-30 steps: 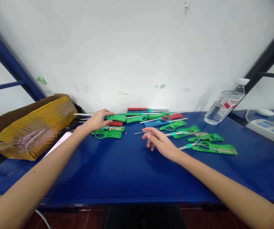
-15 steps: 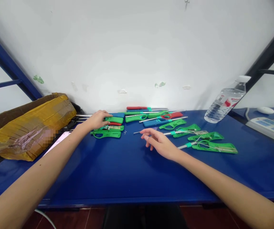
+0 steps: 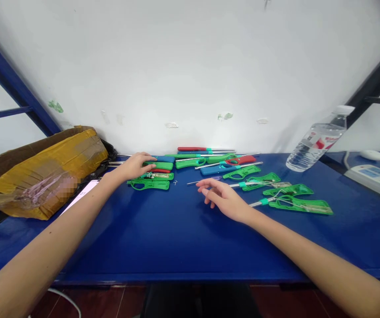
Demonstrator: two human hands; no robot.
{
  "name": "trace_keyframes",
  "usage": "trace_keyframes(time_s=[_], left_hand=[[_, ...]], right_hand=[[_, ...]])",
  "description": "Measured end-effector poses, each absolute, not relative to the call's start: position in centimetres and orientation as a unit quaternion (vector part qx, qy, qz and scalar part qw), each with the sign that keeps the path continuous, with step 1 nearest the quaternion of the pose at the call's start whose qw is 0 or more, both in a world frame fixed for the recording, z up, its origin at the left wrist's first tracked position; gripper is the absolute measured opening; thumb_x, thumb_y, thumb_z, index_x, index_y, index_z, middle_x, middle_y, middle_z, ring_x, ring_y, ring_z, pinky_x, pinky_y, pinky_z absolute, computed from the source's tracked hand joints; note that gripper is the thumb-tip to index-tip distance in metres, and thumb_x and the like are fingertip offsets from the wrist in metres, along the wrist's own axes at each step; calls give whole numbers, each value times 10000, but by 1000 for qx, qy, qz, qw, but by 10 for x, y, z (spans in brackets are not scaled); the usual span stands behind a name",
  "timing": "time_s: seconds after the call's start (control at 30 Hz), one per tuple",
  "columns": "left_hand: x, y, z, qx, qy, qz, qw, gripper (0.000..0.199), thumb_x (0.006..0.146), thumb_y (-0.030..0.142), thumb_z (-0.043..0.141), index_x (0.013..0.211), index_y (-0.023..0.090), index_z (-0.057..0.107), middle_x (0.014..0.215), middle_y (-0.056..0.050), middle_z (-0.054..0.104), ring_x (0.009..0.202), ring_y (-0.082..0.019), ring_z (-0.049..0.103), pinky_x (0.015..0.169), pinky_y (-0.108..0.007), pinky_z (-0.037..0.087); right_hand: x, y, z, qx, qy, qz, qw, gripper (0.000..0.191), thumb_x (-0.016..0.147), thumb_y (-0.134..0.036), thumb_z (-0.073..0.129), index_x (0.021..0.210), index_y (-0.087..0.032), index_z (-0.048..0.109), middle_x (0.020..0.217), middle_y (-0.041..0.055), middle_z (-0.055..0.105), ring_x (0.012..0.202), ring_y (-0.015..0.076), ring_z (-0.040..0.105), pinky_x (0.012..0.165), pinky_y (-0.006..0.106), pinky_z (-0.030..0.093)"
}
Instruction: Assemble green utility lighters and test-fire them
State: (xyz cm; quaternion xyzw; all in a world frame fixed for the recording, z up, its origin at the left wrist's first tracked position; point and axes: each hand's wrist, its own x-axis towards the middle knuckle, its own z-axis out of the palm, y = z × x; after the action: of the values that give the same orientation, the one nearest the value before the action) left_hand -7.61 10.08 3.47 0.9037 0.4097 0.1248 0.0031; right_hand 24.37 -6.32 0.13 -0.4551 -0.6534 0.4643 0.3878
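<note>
Touching smooth, rounded green plastic handle (image 3: 162, 165): left hand (image 3: 136, 166).

Through my feed both forearms are bare up to where the view cuts them off; the left one (image 3: 54, 229) carries a small dark spot (image 3: 50, 232) partway along, the right one (image 3: 305, 254) looks smooth; the left hand (image 3: 135, 167) and right hand (image 3: 225, 198) are bare too, with slim fingers.
</note>
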Motion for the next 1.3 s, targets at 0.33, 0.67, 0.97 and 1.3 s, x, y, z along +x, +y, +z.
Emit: trace_keyframes(time_s=[0.33,0.67,0.97,1.3], left_hand=[[-25,7,4,912,289,290,0,275,977,309,497,1075,173,714,1095,-108,685,1057,-229,623,941,-376,507],[-16,-13,-1,940,234,247,24,247,982,250,487,1109,226,697,1098,-96,681,1046,-215,621,934,-390,529],[-45,13,8,908,356,222,-3,382,971,416,480,1250,206,636,1273,-124,611,1168,-279,584,1013,-447,489],[-37,6,3,919,340,196,33,375,972,415,482,1256,225,637,1258,-109,623,1194,-273,569,1032,-440,475]], right_hand=[[259,-61,9,-440,-833,107,318,200,951,-268,481,1022,-205,657,992,65,690,848,195,641,763,337,498],[264,-55,6,-450,-858,47,243,216,966,-260,461,1006,-208,667,980,78,694,917,225,634,815,366,498],[266,-54,6,-430,-870,65,233,198,939,-217,487,989,-208,678,975,90,694,922,237,617,830,389,494],[267,-53,3,-429,-873,45,230,202,955,-252,494,1031,-202,674,1053,108,672,1033,258,590,897,417,496]])
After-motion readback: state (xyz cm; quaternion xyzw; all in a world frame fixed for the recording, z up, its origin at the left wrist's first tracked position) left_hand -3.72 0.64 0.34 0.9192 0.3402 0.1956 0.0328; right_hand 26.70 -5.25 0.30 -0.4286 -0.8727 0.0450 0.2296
